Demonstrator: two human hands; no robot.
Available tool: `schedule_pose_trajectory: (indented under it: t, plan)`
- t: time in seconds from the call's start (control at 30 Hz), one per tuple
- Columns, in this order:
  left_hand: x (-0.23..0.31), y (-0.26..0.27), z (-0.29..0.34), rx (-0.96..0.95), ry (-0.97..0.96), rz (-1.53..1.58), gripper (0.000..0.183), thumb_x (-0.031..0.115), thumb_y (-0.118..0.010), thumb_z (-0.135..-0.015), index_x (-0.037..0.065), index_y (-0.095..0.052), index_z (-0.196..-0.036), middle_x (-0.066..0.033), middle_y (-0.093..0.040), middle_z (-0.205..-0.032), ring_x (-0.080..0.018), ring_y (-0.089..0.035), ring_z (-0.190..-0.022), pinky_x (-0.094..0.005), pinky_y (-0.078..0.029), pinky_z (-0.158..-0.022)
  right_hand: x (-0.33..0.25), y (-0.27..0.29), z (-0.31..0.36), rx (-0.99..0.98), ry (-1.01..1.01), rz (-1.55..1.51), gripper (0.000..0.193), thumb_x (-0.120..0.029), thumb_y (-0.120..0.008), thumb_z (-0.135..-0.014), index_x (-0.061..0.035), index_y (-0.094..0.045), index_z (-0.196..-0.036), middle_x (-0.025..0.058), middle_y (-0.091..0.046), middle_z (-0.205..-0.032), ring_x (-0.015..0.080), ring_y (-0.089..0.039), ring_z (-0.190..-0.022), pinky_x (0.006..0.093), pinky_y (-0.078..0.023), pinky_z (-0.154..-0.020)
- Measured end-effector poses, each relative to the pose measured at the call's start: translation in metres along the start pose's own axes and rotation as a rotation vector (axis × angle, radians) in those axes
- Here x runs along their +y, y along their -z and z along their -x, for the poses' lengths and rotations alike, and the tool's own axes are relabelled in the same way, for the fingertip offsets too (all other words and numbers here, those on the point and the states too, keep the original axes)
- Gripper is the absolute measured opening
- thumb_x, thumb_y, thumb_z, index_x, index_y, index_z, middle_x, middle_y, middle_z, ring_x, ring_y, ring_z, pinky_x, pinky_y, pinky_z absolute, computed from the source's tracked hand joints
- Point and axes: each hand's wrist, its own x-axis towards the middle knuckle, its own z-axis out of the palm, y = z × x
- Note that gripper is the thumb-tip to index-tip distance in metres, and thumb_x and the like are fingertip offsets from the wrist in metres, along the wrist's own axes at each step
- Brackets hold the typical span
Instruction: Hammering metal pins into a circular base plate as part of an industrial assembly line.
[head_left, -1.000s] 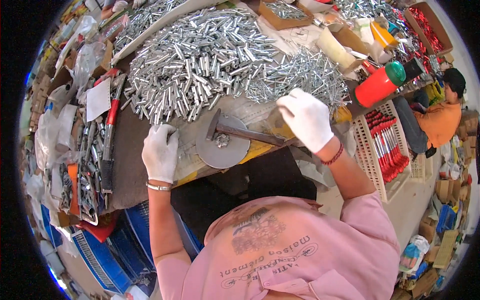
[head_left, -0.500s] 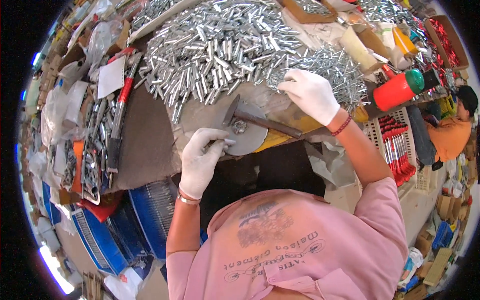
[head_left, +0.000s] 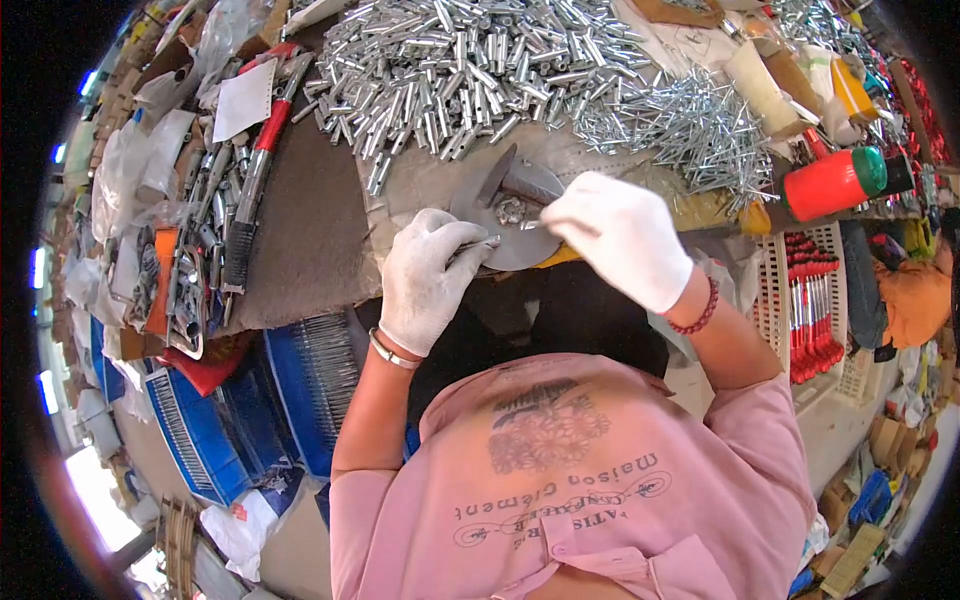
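Note:
My left hand (head_left: 430,285), in a white glove, pinches a small silver metal tube (head_left: 490,242) at the near edge of a grey round plate (head_left: 522,248). My right hand (head_left: 628,245), also gloved, is closed just right of it, fingertips pointing at the tube. What those fingers hold, if anything, is too small and blurred to make out. A hammer (head_left: 497,174) lies across the plate, its handle running partly out of sight behind my right hand. In the plate's middle sits a shiny metal lump (head_left: 510,210).
Beyond the plate lie a heap of silver tubes (head_left: 460,75) and a pile of thin nail-like pins (head_left: 705,130). A red jar with a green lid (head_left: 835,183) is at right, above a crate of red-handled tools (head_left: 812,310). Blue bins (head_left: 310,400) stand below left.
My right hand has come from the pin pile leftward and nearer to my left hand. My left hand has shifted slightly right, still pinching the tube. The whole view has shifted a little.

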Motion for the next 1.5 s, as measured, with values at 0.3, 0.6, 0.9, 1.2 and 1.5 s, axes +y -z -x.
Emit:
schedule_pose_trajectory:
  t: [0.3, 0.6, 0.9, 1.2, 1.5]
  plan:
    - [-0.004, 0.005, 0.003, -0.028, 0.031, 0.052, 0.014, 0.006, -0.084, -0.082, 0.008, -0.081, -0.096, -0.0111, -0.071, -0.093, -0.031, -0.071, -0.089, -0.0395, -0.056, -0.078, -0.006, -0.031, 0.0, -0.124, 0.094, 0.2, 0.005, -0.011, -0.069, -0.089, -0.0135, -0.073, -0.091, 0.0064, -0.06, -0.092, 0.0274, -0.069, -0.087, 0.0395, -0.058, -0.074]
    - [-0.004, 0.001, 0.006, 0.012, 0.035, 0.057, 0.015, 0.005, -0.084, -0.082, 0.007, -0.08, -0.096, -0.0115, -0.07, -0.093, -0.0321, -0.07, -0.089, -0.0402, -0.055, -0.077, -0.003, -0.038, -0.005, -0.121, 0.112, 0.131, 0.007, -0.011, -0.07, -0.09, -0.0141, -0.075, -0.094, 0.0058, -0.061, -0.092, 0.0271, -0.069, -0.088, 0.0393, -0.058, -0.075]
    - [-0.003, -0.004, 0.005, 0.017, -0.004, 0.119, 0.015, 0.003, -0.084, -0.081, 0.008, -0.079, -0.095, -0.0116, -0.069, -0.091, -0.0323, -0.069, -0.086, -0.0408, -0.055, -0.075, -0.003, -0.043, -0.004, -0.074, 0.139, -0.014, 0.005, -0.014, -0.07, -0.09, -0.0127, -0.072, -0.086, 0.0082, -0.061, -0.091, 0.0313, -0.071, -0.088, 0.0443, -0.059, -0.075]
    - [-0.004, 0.0, 0.007, 0.034, -0.038, 0.07, 0.016, 0.002, -0.085, -0.084, 0.004, -0.079, -0.098, -0.0133, -0.069, -0.091, -0.0305, -0.069, -0.085, -0.0394, -0.054, -0.075, 0.085, 0.02, -0.005, 0.103, -0.215, 0.457, 0.001, -0.017, -0.075, -0.091, -0.0158, -0.076, -0.092, 0.0052, -0.067, -0.094, 0.0288, -0.073, -0.086, 0.0401, -0.059, -0.073]
    - [-0.003, 0.0, 0.006, 0.042, -0.056, 0.084, 0.016, 0.003, -0.086, -0.083, 0.006, -0.079, -0.098, -0.0131, -0.07, -0.092, -0.0314, -0.069, -0.085, -0.0404, -0.054, -0.076, 0.099, 0.004, -0.018, 0.05, -0.065, 0.581, 0.004, -0.015, -0.074, -0.09, -0.0135, -0.071, -0.088, 0.0058, -0.064, -0.09, 0.0284, -0.072, -0.084, 0.0412, -0.059, -0.072]
